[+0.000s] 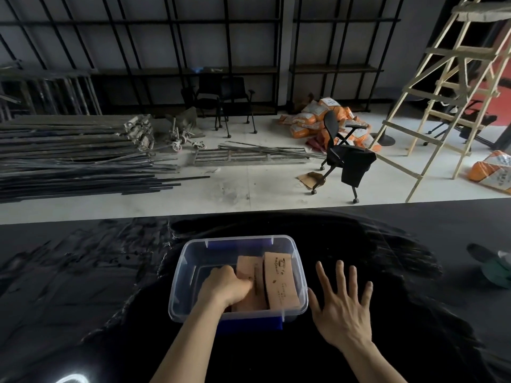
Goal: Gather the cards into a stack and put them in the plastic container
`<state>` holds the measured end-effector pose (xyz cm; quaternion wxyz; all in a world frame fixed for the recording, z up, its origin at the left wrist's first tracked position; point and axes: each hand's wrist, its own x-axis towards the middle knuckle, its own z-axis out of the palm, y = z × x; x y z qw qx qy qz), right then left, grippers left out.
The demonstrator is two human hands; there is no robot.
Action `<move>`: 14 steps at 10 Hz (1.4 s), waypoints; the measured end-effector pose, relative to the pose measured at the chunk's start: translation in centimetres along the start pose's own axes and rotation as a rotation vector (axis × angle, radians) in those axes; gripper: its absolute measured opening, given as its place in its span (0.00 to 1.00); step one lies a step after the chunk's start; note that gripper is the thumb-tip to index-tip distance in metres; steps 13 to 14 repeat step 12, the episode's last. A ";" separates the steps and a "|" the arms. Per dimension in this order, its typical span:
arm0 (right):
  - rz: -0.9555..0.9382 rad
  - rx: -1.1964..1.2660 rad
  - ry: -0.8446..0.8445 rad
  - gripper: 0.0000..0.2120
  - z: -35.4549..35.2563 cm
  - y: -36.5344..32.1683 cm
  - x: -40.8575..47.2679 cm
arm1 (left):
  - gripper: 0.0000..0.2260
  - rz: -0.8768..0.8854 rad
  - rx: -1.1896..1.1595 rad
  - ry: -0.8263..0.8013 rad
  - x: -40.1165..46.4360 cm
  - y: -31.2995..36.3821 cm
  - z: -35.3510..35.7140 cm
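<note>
Glossy black worktop [83,286], near edge: clear plastic container [177,275] holding tan cards [280,280]; left hand [225,286] inside, closed on cards; right hand [343,305] spread flat beside container's right wall.

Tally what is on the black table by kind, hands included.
Clear plastic container: 1
Tan card bundles inside it: 2, one under the left hand, one lying free
Hands: 2, left hand closed on cards, right hand spread open
Green object at right edge: 1
Total: 6
</note>
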<state>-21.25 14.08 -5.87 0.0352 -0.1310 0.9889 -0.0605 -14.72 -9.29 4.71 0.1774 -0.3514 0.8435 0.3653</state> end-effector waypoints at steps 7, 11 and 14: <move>0.008 0.013 0.030 0.42 0.2 -0.1 0.0 | 0.20 0.054 0.021 0.102 1.2 -0.5 1.3; 0.010 -0.005 0.009 0.40 0.3 0.1 0.0 | 0.18 0.090 0.044 0.047 1.2 -0.6 1.4; 0.020 -0.019 -0.013 0.42 0.3 0.0 0.1 | 0.24 0.073 0.137 0.137 0.8 -0.7 1.0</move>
